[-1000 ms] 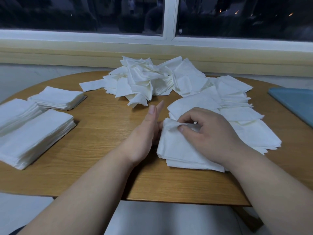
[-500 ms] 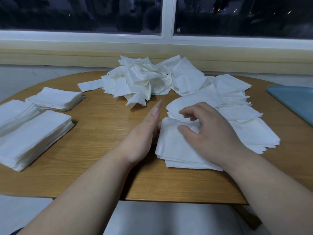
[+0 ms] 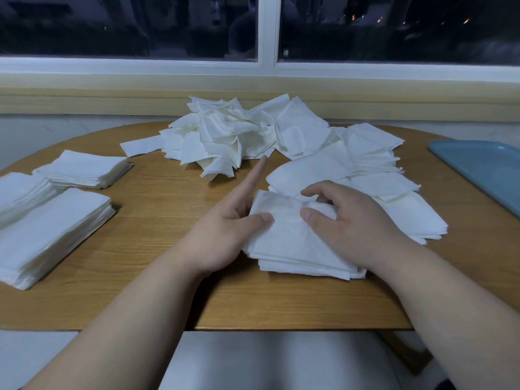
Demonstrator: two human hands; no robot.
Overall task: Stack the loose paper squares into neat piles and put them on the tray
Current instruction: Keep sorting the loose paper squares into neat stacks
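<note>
Atop grainy wooden table [image 3: 157, 220], right hand [image 3: 354, 229] pinches soft crinkled paper squares [image 3: 287, 243].

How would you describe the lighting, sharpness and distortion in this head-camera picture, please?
Head view: dim, even indoor light against black night glass in the white window frame; soft shadows beside the neat white paper stacks on the round wooden table; wide-angle stretch enlarges the forearms at the bottom edge; the loose heap of white paper squares looks soft.
</note>
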